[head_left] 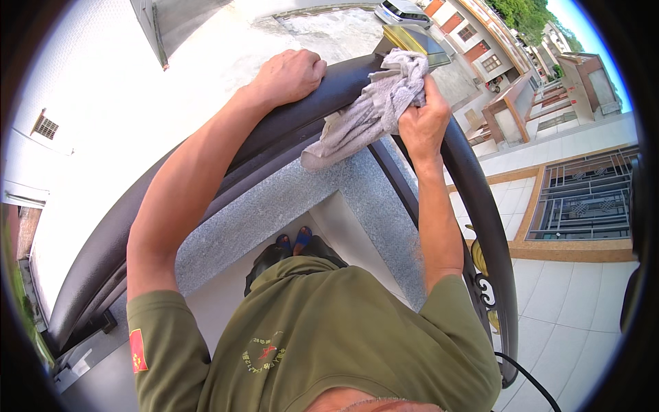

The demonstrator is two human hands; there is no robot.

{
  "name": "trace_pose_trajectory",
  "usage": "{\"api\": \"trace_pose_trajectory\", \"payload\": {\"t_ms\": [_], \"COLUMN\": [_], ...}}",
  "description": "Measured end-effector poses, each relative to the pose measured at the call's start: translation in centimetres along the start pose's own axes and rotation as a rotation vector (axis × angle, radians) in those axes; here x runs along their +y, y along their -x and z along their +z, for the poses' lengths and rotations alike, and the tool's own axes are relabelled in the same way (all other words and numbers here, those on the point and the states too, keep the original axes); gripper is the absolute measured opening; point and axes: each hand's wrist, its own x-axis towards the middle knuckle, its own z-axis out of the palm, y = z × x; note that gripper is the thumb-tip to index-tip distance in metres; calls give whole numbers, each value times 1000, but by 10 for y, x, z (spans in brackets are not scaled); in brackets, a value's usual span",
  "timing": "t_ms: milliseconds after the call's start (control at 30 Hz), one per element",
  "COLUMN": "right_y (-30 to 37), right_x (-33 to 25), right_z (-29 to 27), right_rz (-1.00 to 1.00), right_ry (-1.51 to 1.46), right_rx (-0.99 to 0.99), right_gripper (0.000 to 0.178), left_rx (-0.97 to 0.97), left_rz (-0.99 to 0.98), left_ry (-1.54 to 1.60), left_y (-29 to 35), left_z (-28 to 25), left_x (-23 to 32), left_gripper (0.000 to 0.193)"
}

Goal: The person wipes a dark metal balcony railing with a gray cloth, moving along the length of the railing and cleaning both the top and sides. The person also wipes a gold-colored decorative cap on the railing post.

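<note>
A dark metal railing (pixel 343 84) curves around me and meets at a corner post topped with a gold-coloured cap (pixel 429 47). My left hand (pixel 291 75) rests on the top rail, its fingers curled over the rail's far side. Close to the corner, my right hand (pixel 427 125) grips a bunched greyish-white cloth (pixel 371 113). The cloth lies against the post and the rail end, just below the cap, and one end hangs down inside the railing. Part of the cloth inside my right hand is hidden.
Beneath the railing runs a speckled grey stone ledge (pixel 261 206); my feet in blue sandals (pixel 303 237) stand behind it. Beyond are a paved yard (pixel 329 31), a parked van (pixel 403 14) and houses. A white-tiled wall with a barred window (pixel 583 196) stands at the right.
</note>
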Motion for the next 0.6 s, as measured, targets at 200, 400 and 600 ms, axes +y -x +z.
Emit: {"api": "trace_pose_trajectory", "payload": {"t_ms": [200,400,600], "right_y": [-63,-27,22], "right_x": [2,-25,-81], "right_z": [27,89,87], "right_rz": [-347,-333,-420], "right_ry": [78,223,-152], "right_rx": [9,-296,-133], "right_gripper": [39,24,23], "left_rx": [237,532,183], "left_rz": [-246,-154,-383], "left_ry": [350,639,992], "left_y": [-22,-38,-16], "left_z": [-1,-3,-38], "left_x": [-12,-14,-8], "left_gripper": [40,39,30]}}
